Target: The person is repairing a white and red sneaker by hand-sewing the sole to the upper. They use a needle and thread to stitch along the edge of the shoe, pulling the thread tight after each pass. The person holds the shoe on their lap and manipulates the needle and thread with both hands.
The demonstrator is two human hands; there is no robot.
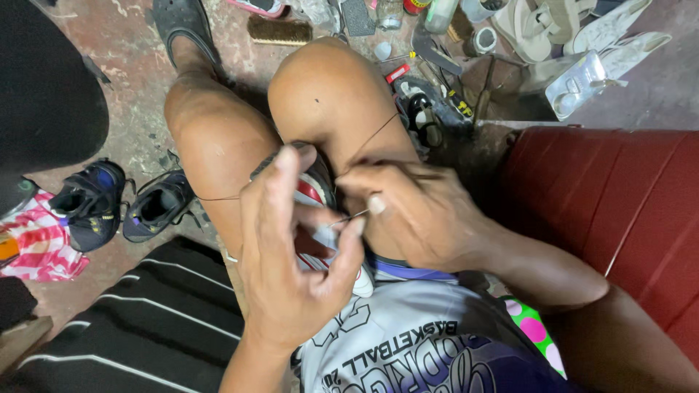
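Left hand (291,255) cups a red-and-white shoe (314,191) wedged between the person's knees, fingers curled round it. Right hand (415,215), just right of the shoe, pinches a thin needle (348,217); a dark thread (375,135) runs up from there across the knee. Left of the shoe, a pair of dark sneakers (120,204) lies on stained concrete floor (131,109). Right of it stands a red seat (626,211). Beyond the knees, scattered tools (437,80) and a brush (279,30) clutter the floor.

Shoe (309,185) sat wedged between the knees, both hands right on it. Pair of sneakers (120,204) at nine o'clock, brush (279,30) at twelve, seat cushion (611,204) at three.
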